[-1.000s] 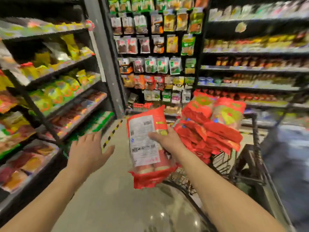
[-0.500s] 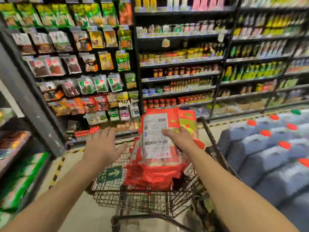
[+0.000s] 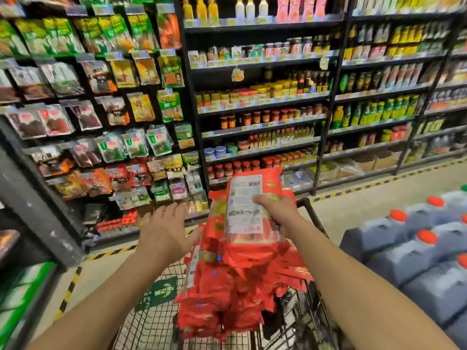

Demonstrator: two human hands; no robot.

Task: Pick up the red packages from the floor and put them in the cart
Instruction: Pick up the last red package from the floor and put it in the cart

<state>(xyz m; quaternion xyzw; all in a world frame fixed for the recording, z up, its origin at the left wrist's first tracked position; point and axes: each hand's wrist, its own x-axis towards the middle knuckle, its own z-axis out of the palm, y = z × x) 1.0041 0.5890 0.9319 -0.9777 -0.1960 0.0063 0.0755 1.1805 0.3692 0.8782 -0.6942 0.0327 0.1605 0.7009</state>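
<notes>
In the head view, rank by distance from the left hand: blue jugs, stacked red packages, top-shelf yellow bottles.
1. stacked red packages, right beside the left hand
2. blue jugs, on the floor, right
3. yellow bottles, top shelf ahead

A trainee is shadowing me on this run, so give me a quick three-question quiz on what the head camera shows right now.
1. True or false: the left hand is gripping something.
2. The right hand holds: A) a red package with its white label facing the camera; B) a jug; C) a glass jar.
3. Fill in: the stack of red packages sits in the wire ____.

Key:
1. False: it is open, with its fingers spread.
2. A.
3. cart.
</notes>
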